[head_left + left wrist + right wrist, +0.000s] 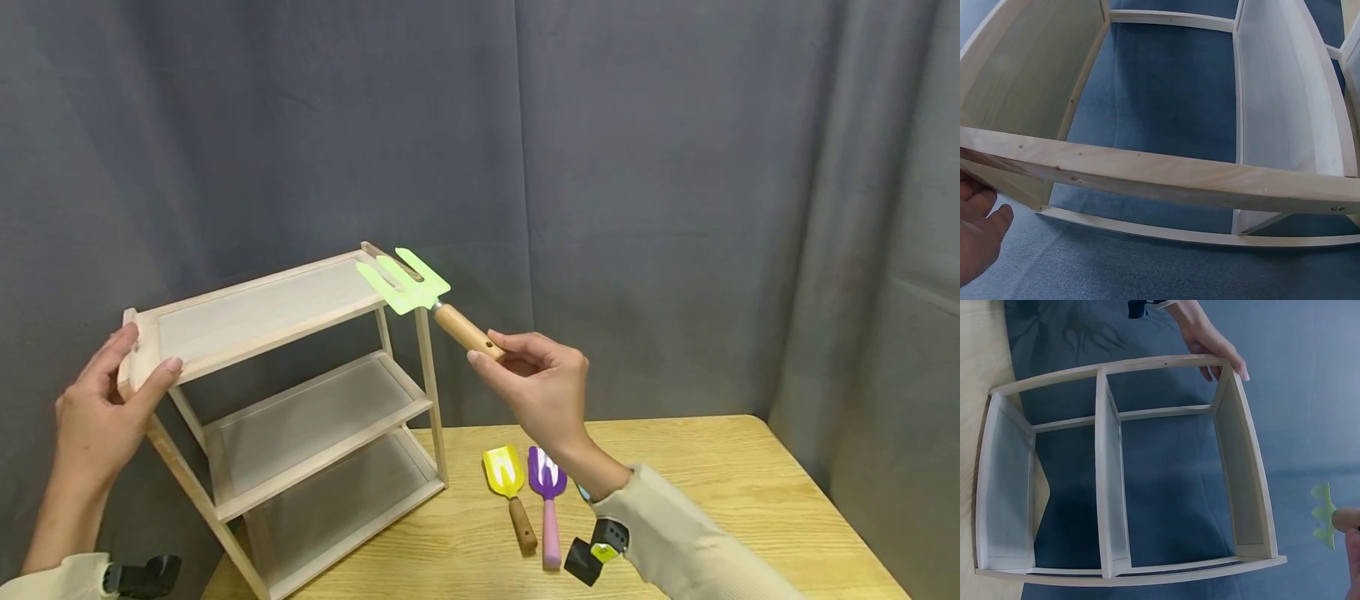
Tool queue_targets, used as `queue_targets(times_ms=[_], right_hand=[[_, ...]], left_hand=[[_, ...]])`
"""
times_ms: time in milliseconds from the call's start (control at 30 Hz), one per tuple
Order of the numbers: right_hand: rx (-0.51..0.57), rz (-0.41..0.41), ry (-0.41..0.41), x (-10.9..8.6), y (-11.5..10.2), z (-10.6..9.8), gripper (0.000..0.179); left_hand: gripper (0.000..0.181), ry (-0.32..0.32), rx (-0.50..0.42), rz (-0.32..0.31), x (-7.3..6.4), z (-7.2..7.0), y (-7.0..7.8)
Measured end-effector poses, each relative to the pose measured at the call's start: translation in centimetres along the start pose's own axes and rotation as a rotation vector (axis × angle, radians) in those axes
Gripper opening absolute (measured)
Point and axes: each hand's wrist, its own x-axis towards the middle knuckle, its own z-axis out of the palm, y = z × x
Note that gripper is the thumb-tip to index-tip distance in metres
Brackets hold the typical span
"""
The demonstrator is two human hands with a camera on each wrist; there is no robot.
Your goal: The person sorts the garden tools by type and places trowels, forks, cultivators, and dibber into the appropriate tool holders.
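Observation:
My right hand [543,375] pinches the wooden handle end of a light green hand fork [408,285], thumb below and fingers above. In the head view the fork's tines overlap the right end of a three-tier wooden shelf [300,315]; the right wrist view shows the fork [1324,515] apart from the shelf, beyond its top. My left hand [101,408] grips the top tier's left corner, its thumb on the front edge. In the left wrist view the left hand [979,234] is partly cut off at the shelf's end.
On the wooden table [675,467] lie a yellow hand trowel [504,471] with a brown handle and a purple garden tool [547,475] with a pink handle. A light blue piece [583,493] shows partly behind the right wrist. Grey curtains [637,208] hang behind.

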Motion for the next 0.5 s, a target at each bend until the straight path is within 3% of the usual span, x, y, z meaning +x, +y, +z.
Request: queue_targets(times_ms=[300,500], right_hand=[[-0.023,-0.029,-0.001,1.1,1.3,1.0,0.024],[-0.048,-0.025,-0.004,1.9,1.0,1.4,0.023]], left_hand=[[0.062,0.009,0.006,0.002,0.1,0.4,0.1],[0.061,-0.014,-0.019,0.009,0.3,0.6,0.3]])
